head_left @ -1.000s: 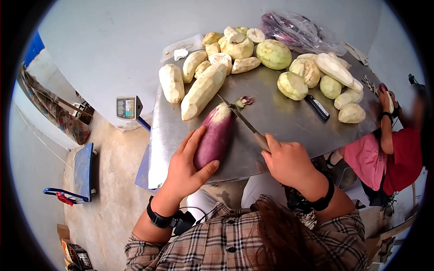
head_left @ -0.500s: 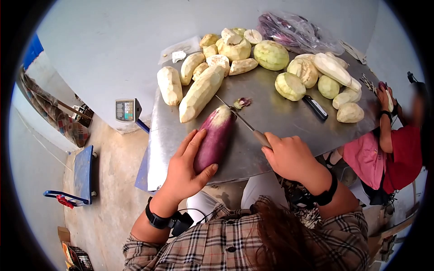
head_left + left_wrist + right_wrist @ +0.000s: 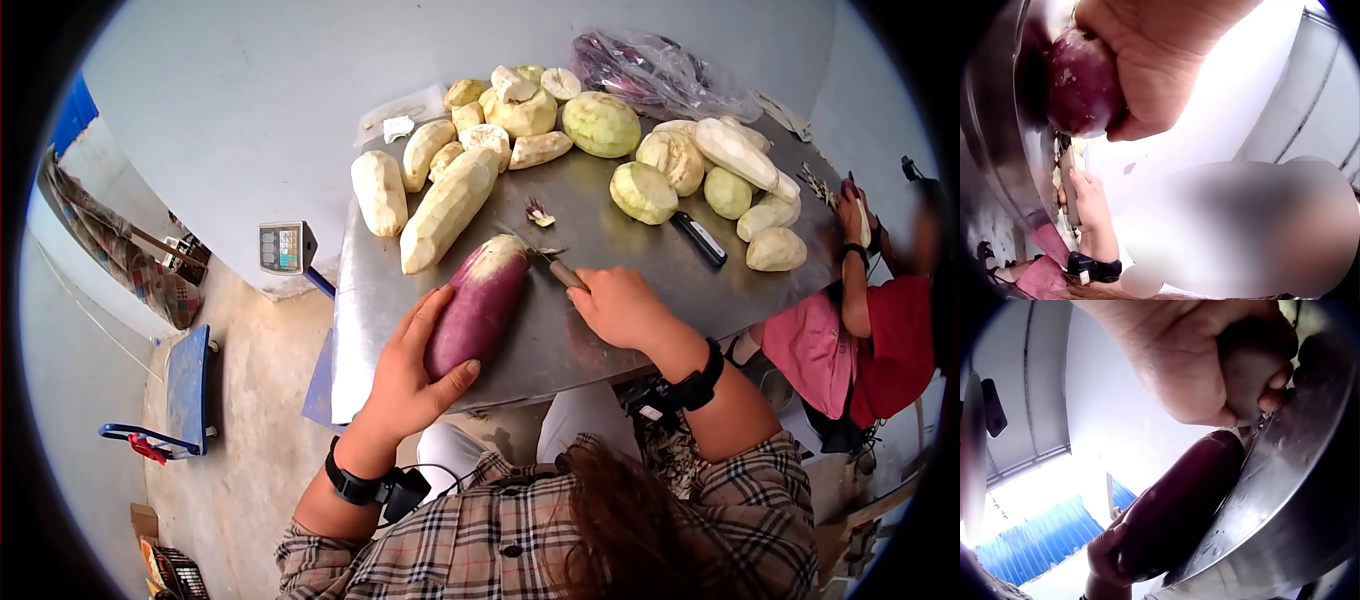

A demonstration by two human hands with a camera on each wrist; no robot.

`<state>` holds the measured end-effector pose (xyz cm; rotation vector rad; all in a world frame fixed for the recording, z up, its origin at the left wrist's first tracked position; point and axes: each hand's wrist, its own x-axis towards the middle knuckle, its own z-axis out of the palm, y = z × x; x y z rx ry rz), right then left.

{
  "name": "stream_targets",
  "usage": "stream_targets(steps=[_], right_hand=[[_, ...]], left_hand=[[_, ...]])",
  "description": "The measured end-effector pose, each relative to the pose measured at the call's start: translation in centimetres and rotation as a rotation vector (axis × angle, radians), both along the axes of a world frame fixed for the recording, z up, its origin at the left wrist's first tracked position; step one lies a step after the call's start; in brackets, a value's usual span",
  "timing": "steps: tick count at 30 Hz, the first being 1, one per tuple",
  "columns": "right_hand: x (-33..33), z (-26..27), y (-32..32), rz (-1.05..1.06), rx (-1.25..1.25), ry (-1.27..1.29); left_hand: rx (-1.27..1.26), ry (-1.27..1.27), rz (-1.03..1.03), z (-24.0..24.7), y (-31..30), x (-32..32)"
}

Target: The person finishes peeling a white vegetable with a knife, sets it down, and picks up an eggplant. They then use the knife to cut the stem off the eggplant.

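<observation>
On the metal table lies a purple eggplant (image 3: 478,310), its pale, peeled-looking top end facing away from me. My left hand (image 3: 405,370) grips its lower left side, fingers along one flank and the thumb at the near end. My right hand (image 3: 635,312) holds a knife (image 3: 570,277) by its greyish-brown handle, the blade right at the eggplant's top end. That handle (image 3: 1244,381) fills my fist in the right wrist view, where the blade is mostly hidden. A small purple stem scrap (image 3: 540,212) lies just beyond the knife.
Peeled pale eggplants (image 3: 450,210) lie at the table's back left, with more, some round and greenish, (image 3: 643,193) at the right. Near these is a black-handled tool (image 3: 698,238). A plastic bag of purple eggplants (image 3: 650,75) sits at the back. Another person (image 3: 880,320) works at the right.
The right hand and knife have moved left and away from me, closer against the eggplant's top. The eggplant has tilted slightly rightward, and the stem scrap lies a little farther off.
</observation>
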<state>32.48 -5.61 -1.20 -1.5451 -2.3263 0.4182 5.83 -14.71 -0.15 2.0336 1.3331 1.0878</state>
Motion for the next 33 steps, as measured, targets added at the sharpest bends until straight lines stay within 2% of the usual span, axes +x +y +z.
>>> stream_targets(steps=[6,12,15,18,21,24,27,30,33], right_hand=[[1.0,-0.6,-0.8,0.040,0.087,0.202],[1.5,-0.2,-3.6,0.076,0.052,0.367],[1.5,-0.1,-5.1,0.113,0.119,0.362],[1.5,-0.6,-6.2,0.105,0.159,0.254],[1.3,-0.6,-7.1,0.101,0.147,0.212],[1.0,-1.0,-7.4,0.112,0.249,0.169],[0.6,-0.8,-7.7,0.114,0.255,0.108],[0.6,-0.8,-7.9,0.117,0.259,0.101],[0.6,-0.7,-8.0,0.124,0.289,0.091]], left_hand=[[0.140,0.100,0.042,-0.1,0.2,-0.4],[0.058,0.073,0.013,0.2,0.1,-0.8],[0.023,0.076,0.040,0.9,0.0,-0.4],[0.096,0.179,0.061,1.1,0.0,0.0],[0.069,0.148,0.082,1.4,0.0,0.1],[0.020,0.086,0.066,0.8,0.2,-0.6],[-0.104,-0.125,0.057,0.2,0.0,-0.8],[-0.152,-0.129,0.055,1.0,-0.4,-0.3],[-0.016,0.116,0.084,1.5,-0.5,-0.1]])
